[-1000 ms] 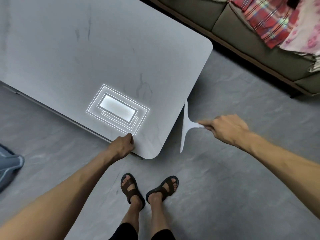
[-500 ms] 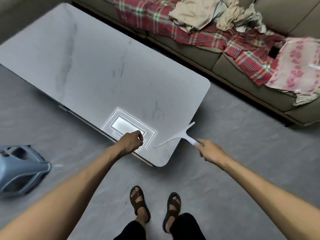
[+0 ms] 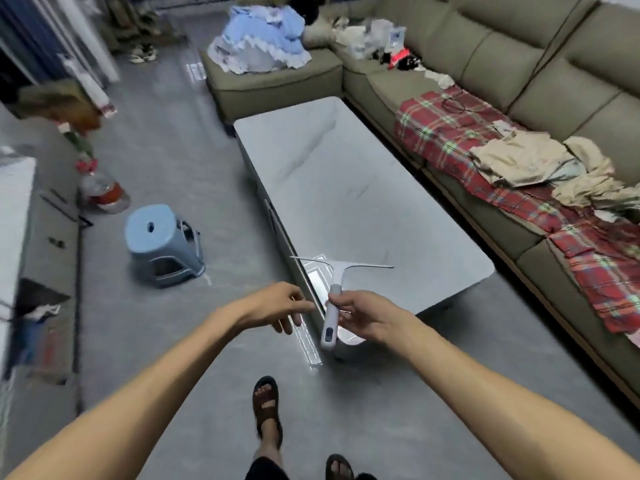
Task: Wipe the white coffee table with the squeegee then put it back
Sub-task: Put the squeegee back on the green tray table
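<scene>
The white coffee table [image 3: 346,188] stretches away from me, its near end just beyond my hands. My right hand [image 3: 363,315] pinches the handle of the white squeegee [image 3: 334,289], whose blade sits crosswise above the table's near end, handle pointing back toward me. My left hand [image 3: 277,303] hovers off the table's left edge with loose fingers, holding nothing, a short way from the squeegee handle.
An olive sofa [image 3: 519,81] with a red plaid blanket [image 3: 485,168] and clothes runs along the table's right side. A blue plastic stool [image 3: 162,244] stands on the grey floor to the left. A bottle [image 3: 102,188] and clutter lie farther left.
The view has lifted from the table corner to the whole room. My left hand has come off the table edge. The squeegee has turned so its blade lies crosswise above the near end.
</scene>
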Available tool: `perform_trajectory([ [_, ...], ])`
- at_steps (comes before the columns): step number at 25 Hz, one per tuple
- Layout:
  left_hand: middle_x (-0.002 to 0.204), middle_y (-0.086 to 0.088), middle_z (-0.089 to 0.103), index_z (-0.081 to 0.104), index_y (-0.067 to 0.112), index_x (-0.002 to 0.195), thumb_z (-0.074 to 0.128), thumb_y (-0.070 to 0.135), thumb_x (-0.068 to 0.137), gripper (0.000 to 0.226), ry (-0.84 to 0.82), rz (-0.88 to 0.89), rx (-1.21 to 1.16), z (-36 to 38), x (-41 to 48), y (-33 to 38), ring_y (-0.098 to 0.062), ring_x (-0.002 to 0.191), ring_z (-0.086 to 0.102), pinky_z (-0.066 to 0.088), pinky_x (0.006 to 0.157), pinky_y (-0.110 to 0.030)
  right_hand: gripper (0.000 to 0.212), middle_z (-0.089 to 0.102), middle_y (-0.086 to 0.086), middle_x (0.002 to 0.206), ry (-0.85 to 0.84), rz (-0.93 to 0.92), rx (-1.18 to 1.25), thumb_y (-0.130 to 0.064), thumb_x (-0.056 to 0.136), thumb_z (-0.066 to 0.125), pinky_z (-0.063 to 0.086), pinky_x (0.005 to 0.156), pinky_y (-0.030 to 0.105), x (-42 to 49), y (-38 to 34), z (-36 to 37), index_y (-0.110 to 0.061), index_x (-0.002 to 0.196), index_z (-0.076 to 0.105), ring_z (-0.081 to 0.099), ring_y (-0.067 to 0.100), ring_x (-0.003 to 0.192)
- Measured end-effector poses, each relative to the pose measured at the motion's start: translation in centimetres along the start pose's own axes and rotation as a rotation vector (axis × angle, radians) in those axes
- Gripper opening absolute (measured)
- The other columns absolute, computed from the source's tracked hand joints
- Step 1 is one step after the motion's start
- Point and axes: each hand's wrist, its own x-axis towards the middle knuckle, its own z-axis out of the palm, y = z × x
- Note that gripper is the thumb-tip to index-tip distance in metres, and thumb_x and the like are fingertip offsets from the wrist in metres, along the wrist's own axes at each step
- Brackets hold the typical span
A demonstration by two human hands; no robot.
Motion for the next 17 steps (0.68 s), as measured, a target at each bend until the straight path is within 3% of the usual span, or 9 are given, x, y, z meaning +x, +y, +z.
perform_trajectory([
  [3,0.073,0.001,0.070,0.062,0.016,0.084,0.063,0.039,0.087,0.023,0.102,-0.064,-0.199,2.5,-8.6,-3.0,-0.014,0.059,0.066,0.052,0.059,-0.025,0.007,0.054,0.009,0.076,-0.090,0.049,-0.198,0.000,0.091,0.056,0.047,0.055,0.019,-2.5,3.0,5.4,-0.004,0.085,0.055,0.054,0.016,0.064],
  [6,0.076,-0.009,0.074,0.068,0.008,0.088,0.069,0.034,0.081,0.027,0.287,-0.105,-0.313,4.4,-16.6,-7.1,-0.014,0.065,0.065,0.055,0.070,-0.029,0.013,0.052,0.009,0.071,-0.213,0.073,-0.341,0.004,0.090,0.054,0.050,0.053,0.018,-4.6,7.3,11.5,-0.004,0.080,0.054,0.053,0.016,0.062],
  [8,0.083,-0.017,0.074,0.068,0.005,0.089,0.070,0.030,0.080,0.027,0.396,-0.159,-0.378,5.7,-22.2,-10.2,-0.014,0.066,0.064,0.053,0.070,-0.028,0.021,0.049,0.006,0.061,-0.309,0.084,-0.439,0.004,0.089,0.055,0.048,0.054,0.019,-6.2,11.0,15.7,-0.006,0.070,0.052,0.049,0.014,0.057],
  [11,0.078,-0.015,0.073,0.068,0.012,0.083,0.071,0.028,0.076,0.017,0.520,-0.247,-0.449,8.4,-29.7,-15.6,-0.015,0.064,0.063,0.050,0.066,-0.026,0.023,0.038,-0.001,0.055,-0.442,0.112,-0.605,-0.003,0.089,0.055,0.040,0.047,0.018,-8.5,17.4,21.6,-0.013,0.070,0.048,0.036,0.010,0.049],
  [14,0.086,-0.020,0.075,0.067,0.017,0.080,0.074,0.022,0.076,0.009,0.610,-0.331,-0.545,12.6,-36.4,-21.8,-0.017,0.064,0.062,0.049,0.067,-0.028,0.014,0.047,0.001,0.062,-0.431,0.098,-0.820,-0.018,0.092,0.055,0.038,0.050,0.020,-10.2,25.1,26.4,-0.013,0.079,0.053,0.049,0.013,0.055],
  [17,0.075,-0.009,0.076,0.067,0.020,0.076,0.075,0.023,0.075,0.008,0.682,-0.422,-0.625,18.6,-43.7,-29.1,-0.015,0.061,0.061,0.047,0.066,-0.032,0.020,0.054,0.004,0.067,-0.454,0.135,-0.988,-0.020,0.094,0.052,0.041,0.052,0.021,-12.1,35.1,30.6,-0.011,0.077,0.055,0.056,0.015,0.059],
])
